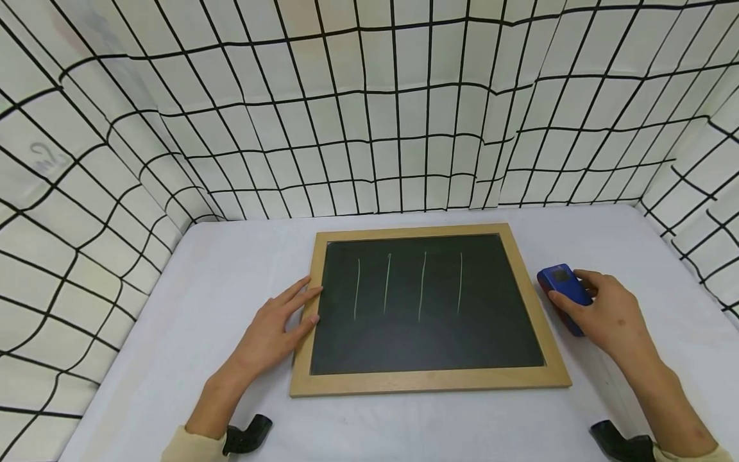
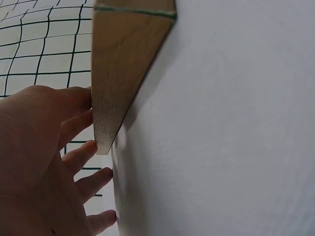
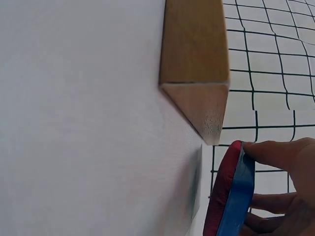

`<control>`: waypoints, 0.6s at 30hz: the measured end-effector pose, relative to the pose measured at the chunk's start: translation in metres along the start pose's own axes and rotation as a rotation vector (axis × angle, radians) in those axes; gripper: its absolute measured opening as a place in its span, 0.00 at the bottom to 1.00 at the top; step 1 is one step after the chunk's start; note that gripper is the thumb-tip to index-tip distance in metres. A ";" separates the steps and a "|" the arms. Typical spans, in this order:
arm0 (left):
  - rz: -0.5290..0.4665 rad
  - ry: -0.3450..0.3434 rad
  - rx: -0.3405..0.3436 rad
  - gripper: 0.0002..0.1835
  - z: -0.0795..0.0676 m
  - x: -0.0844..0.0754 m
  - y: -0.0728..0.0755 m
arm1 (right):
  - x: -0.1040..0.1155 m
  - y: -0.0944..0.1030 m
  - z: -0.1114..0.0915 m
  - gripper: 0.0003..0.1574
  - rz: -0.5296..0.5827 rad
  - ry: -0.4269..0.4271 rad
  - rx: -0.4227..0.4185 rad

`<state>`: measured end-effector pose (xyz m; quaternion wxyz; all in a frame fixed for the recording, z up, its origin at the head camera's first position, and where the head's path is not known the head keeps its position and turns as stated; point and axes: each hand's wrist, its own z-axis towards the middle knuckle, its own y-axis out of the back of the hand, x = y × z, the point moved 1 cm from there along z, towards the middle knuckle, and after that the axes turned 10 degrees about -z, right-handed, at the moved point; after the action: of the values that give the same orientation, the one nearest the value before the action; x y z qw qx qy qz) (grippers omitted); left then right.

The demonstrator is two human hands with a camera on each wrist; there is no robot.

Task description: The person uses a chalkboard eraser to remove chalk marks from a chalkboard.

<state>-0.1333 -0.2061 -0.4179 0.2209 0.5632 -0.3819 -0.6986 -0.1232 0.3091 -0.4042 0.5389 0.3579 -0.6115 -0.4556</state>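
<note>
A small blackboard (image 1: 427, 346) with a pale wooden frame (image 1: 433, 380) lies on the white worktop (image 1: 433, 430). Four thin chalk lines (image 1: 422, 289) stand upright in a row across its upper half, spaced apart.

The left hand (image 1: 270, 333) touches the left side of the frame, fingers spread and mostly straight, so its grip is loose and not wrapped around anything. The right hand (image 1: 612, 314) has a firm grip on a blue eraser (image 1: 573, 290), pinching it between thumb and fingers. The eraser sits just beside the right side of the frame, apart from it, tilted, with a dark patch on its blue back and a red face below. Whether its lower edge meets the worktop is hard to tell.

Behind rises a white wall (image 1: 352, 128) with black grid lines. A black piece (image 1: 251, 435) shows at the left wrist, by a beige sleeve (image 1: 193, 446).
</note>
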 end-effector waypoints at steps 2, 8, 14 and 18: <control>0.001 -0.002 0.002 0.30 0.000 0.000 0.000 | 0.003 0.000 0.001 0.49 0.009 0.007 -0.024; -0.008 0.010 0.010 0.30 0.000 0.001 0.000 | 0.015 0.002 0.006 0.46 0.034 0.052 -0.068; -0.011 0.008 0.011 0.30 0.000 -0.001 0.003 | 0.029 0.003 0.011 0.44 0.055 0.106 -0.087; -0.014 0.009 0.014 0.30 0.000 -0.001 0.003 | 0.038 0.003 0.014 0.44 0.058 0.134 -0.068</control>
<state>-0.1337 -0.2068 -0.4149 0.2138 0.5706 -0.3819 -0.6949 -0.1430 0.2769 -0.3883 0.6036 0.3512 -0.5681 -0.4355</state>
